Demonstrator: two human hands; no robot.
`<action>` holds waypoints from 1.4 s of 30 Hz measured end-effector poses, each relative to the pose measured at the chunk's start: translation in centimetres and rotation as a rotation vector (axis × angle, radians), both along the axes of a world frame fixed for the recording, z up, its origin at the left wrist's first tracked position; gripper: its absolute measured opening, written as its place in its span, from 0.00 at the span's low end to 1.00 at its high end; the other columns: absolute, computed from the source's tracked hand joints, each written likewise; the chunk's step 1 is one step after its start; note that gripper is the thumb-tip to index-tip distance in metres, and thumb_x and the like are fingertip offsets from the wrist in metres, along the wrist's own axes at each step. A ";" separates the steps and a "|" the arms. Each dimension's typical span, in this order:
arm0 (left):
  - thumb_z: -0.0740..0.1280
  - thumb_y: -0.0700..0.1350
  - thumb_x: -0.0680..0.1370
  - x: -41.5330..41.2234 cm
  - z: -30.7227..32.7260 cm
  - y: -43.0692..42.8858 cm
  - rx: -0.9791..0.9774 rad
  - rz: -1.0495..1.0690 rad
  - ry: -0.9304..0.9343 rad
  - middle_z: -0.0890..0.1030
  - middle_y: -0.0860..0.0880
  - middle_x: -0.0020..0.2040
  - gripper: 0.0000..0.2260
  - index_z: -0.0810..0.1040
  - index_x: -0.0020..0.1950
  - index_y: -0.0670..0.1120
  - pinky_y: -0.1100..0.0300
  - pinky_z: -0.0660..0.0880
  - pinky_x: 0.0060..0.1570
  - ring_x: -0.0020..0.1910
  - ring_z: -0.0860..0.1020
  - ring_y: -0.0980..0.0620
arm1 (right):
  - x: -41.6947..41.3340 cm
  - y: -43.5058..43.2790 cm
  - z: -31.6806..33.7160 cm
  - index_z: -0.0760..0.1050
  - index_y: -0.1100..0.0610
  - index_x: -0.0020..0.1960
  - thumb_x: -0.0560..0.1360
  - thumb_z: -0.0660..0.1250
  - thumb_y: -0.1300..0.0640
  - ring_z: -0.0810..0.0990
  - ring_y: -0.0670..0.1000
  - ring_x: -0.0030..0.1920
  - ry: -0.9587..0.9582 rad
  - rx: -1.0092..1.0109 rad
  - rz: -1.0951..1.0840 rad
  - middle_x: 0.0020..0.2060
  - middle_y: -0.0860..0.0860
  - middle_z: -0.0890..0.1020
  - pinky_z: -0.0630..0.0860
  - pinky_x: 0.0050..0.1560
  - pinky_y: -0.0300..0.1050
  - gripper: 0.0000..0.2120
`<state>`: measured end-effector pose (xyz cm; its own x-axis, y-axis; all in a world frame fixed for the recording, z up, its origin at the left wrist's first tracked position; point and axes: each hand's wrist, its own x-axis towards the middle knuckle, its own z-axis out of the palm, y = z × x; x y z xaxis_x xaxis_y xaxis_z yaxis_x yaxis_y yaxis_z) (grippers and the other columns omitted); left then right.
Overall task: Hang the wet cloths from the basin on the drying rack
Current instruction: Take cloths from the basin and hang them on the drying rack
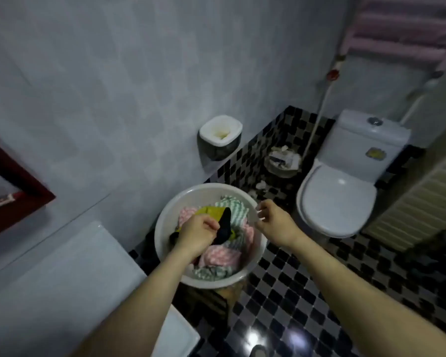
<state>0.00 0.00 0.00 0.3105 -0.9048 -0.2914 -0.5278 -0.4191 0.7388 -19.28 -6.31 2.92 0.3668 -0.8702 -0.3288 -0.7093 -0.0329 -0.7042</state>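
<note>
White basin [165, 228], beside the toilet [337, 199], heaped with wet cloths [214, 256]. Our left hand [196, 235] grips a black-and-yellow cloth [225, 228] over the heap. Our right hand [271, 222] hovers at the rim, fingers loosely spread.

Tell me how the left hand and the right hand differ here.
The left hand grips a yellow and black cloth; the right hand holds nothing. The left hand's fingers are curled tight, the right hand's are loose. The left hand is over the middle of the basin, the right hand by its right rim. Both are bare and reach toward the basin.
</note>
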 end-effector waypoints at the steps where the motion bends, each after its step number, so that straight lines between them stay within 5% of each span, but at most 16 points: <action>1: 0.66 0.35 0.74 0.0 -1.2 -0.3 0.042 -0.002 -0.014 0.78 0.55 0.35 0.11 0.77 0.38 0.51 0.69 0.67 0.34 0.40 0.77 0.53 | 0.1 -0.7 -1.1 0.66 0.57 0.63 0.79 0.62 0.59 0.78 0.58 0.51 0.036 0.017 0.019 0.56 0.56 0.77 0.76 0.52 0.56 0.14; 3: 0.65 0.37 0.76 0.2 -3.5 -0.5 0.139 0.036 -0.026 0.78 0.52 0.38 0.08 0.76 0.42 0.50 0.68 0.69 0.34 0.42 0.77 0.50 | 0.5 -1.9 -3.5 0.65 0.57 0.63 0.79 0.60 0.61 0.77 0.58 0.50 0.095 0.042 0.062 0.57 0.58 0.76 0.75 0.49 0.56 0.14; 5: 0.66 0.40 0.77 0.6 -5.4 -0.4 0.243 0.038 -0.029 0.80 0.48 0.45 0.05 0.74 0.49 0.50 0.57 0.75 0.41 0.43 0.79 0.46 | 1.0 -2.7 -4.9 0.64 0.57 0.68 0.79 0.59 0.61 0.77 0.60 0.53 0.126 0.107 0.084 0.60 0.59 0.76 0.74 0.46 0.52 0.18; 7: 0.65 0.43 0.79 1.0 -7.3 -0.7 0.313 0.044 -0.030 0.79 0.45 0.52 0.11 0.70 0.60 0.49 0.49 0.77 0.44 0.44 0.80 0.43 | 1.9 -3.9 -6.4 0.59 0.56 0.74 0.80 0.60 0.60 0.77 0.60 0.57 0.118 0.176 0.091 0.64 0.60 0.74 0.72 0.47 0.49 0.24; 12: 0.66 0.42 0.79 1.0 -10.0 -1.2 0.430 0.086 0.071 0.75 0.46 0.48 0.23 0.60 0.72 0.48 0.46 0.76 0.44 0.44 0.78 0.42 | 4.0 -5.7 -10.2 0.41 0.56 0.78 0.78 0.61 0.68 0.71 0.62 0.67 0.059 0.395 -0.015 0.73 0.60 0.64 0.69 0.48 0.44 0.39; 15: 0.67 0.42 0.78 1.6 -10.5 -1.6 0.423 0.071 0.042 0.76 0.46 0.43 0.16 0.71 0.65 0.47 0.51 0.75 0.40 0.40 0.77 0.45 | 5.1 -6.0 -12.4 0.42 0.57 0.78 0.77 0.62 0.67 0.77 0.63 0.59 0.171 0.397 0.014 0.65 0.62 0.73 0.75 0.50 0.52 0.39; 19: 0.73 0.45 0.74 3.2 -9.5 -2.1 0.334 0.086 0.152 0.80 0.44 0.37 0.06 0.83 0.49 0.46 0.56 0.74 0.43 0.39 0.78 0.48 | 5.4 -5.9 -12.7 0.73 0.64 0.58 0.76 0.62 0.65 0.79 0.62 0.53 0.389 0.112 0.119 0.52 0.62 0.81 0.74 0.46 0.48 0.11; 22: 0.74 0.56 0.65 4.7 -7.9 -3.0 0.205 0.149 0.193 0.72 0.45 0.28 0.15 0.77 0.32 0.45 0.58 0.67 0.35 0.29 0.71 0.51 | 5.3 -6.1 -12.4 0.76 0.63 0.51 0.75 0.61 0.65 0.80 0.62 0.52 0.513 0.026 0.226 0.50 0.61 0.81 0.74 0.47 0.49 0.07; 24: 0.72 0.58 0.60 5.5 -6.7 -3.6 0.083 0.303 0.284 0.68 0.45 0.28 0.17 0.73 0.30 0.46 0.57 0.64 0.33 0.30 0.68 0.51 | 5.2 -6.4 -12.7 0.76 0.63 0.55 0.75 0.62 0.64 0.79 0.62 0.54 0.536 -0.008 0.282 0.53 0.62 0.80 0.75 0.50 0.49 0.10; 28: 0.70 0.47 0.68 6.5 -5.6 -4.3 -0.111 0.293 0.155 0.63 0.51 0.26 0.16 0.63 0.30 0.48 0.57 0.60 0.30 0.27 0.62 0.53 | 5.2 -6.8 -14.3 0.68 0.59 0.65 0.74 0.61 0.64 0.77 0.63 0.59 0.554 0.005 0.384 0.62 0.60 0.73 0.74 0.56 0.53 0.19; 32: 0.69 0.40 0.72 3.9 -6.5 -3.7 0.000 0.116 0.032 0.77 0.50 0.32 0.07 0.72 0.38 0.49 0.56 0.72 0.34 0.31 0.75 0.54 | 5.6 -6.2 -14.9 0.71 0.59 0.62 0.76 0.57 0.65 0.79 0.62 0.56 0.550 -0.032 0.342 0.56 0.61 0.80 0.75 0.52 0.53 0.15; 35: 0.72 0.45 0.74 1.5 -8.1 -2.8 0.125 -0.100 0.037 0.83 0.50 0.47 0.05 0.80 0.50 0.49 0.55 0.77 0.45 0.47 0.81 0.48 | 5.5 -6.4 -14.6 0.76 0.61 0.56 0.75 0.62 0.62 0.80 0.61 0.53 0.489 0.070 0.251 0.50 0.60 0.81 0.75 0.48 0.49 0.12; 38: 0.74 0.54 0.72 0.1 -9.5 -2.9 0.186 -0.184 -0.039 0.82 0.48 0.57 0.20 0.79 0.62 0.49 0.54 0.77 0.52 0.56 0.79 0.49 | 4.7 -7.1 -13.9 0.79 0.61 0.45 0.74 0.68 0.61 0.81 0.52 0.36 0.239 0.326 0.143 0.34 0.54 0.80 0.74 0.38 0.43 0.04; 42: 0.74 0.52 0.71 -0.5 -10.1 -3.0 0.127 -0.128 -0.024 0.75 0.50 0.33 0.13 0.77 0.39 0.45 0.53 0.74 0.37 0.34 0.72 0.54 | 3.6 -6.5 -11.2 0.78 0.62 0.38 0.74 0.72 0.56 0.70 0.45 0.21 -0.256 0.710 -0.161 0.25 0.52 0.77 0.67 0.22 0.37 0.11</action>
<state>-0.47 -2.96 -10.14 0.2032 -0.8941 -0.3992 -0.6001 -0.4359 0.6708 -15.69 -12.84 -8.26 0.3929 -0.5317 -0.7503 -0.4793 0.5779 -0.6605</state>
